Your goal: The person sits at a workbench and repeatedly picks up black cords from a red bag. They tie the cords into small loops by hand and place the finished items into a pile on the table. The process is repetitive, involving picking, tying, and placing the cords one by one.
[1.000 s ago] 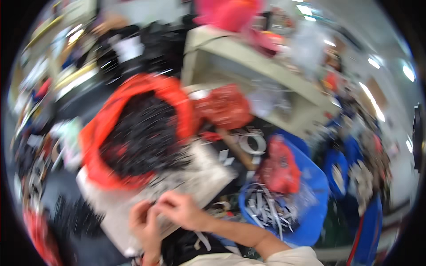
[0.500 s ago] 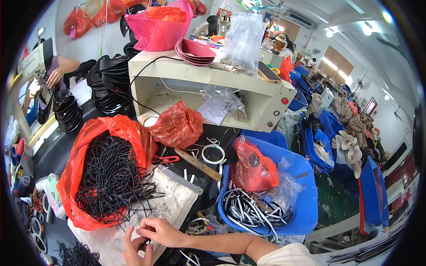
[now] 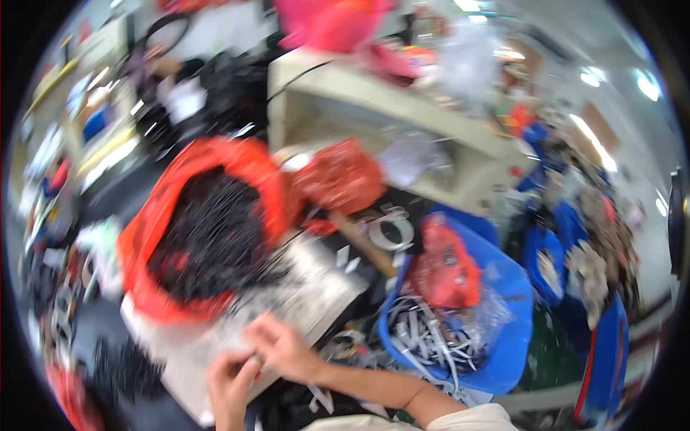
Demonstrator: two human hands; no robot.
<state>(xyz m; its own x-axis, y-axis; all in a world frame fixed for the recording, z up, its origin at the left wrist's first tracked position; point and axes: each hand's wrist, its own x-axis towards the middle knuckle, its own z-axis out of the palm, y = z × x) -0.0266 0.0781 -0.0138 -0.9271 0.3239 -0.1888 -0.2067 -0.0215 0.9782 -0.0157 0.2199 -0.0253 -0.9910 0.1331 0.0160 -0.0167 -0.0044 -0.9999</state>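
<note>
Working close together at the near edge of the scene, the left hand (image 3: 231,381) and the right hand (image 3: 286,350) meet over a pale flat sheet (image 3: 302,298) that lies on the counter (image 3: 108,337). The left hand's grip is narrow, fingers curled in toward the palm, with the fingertips touching those of the right hand; the right hand's grip is likewise pinched, thumb and fingers drawn together just beside the left. Something thin seems to sit between the fingertips (the picture is too blurred by motion to say what, or whether it is truly held).

Just beyond the hands, on the left, an orange-red bag (image 3: 208,223) stands open, filled with black cords (image 3: 205,244) that spill onto the pale sheet. To the right of the hands, a blue bin (image 3: 514,316) holds white loops of cord (image 3: 431,337) and a smaller red bag (image 3: 445,266). Farther off, another red bag (image 3: 341,176) rests in front of a cream-coloured box-shaped machine (image 3: 388,108), with a pink basin (image 3: 330,21) on top of it.
</note>
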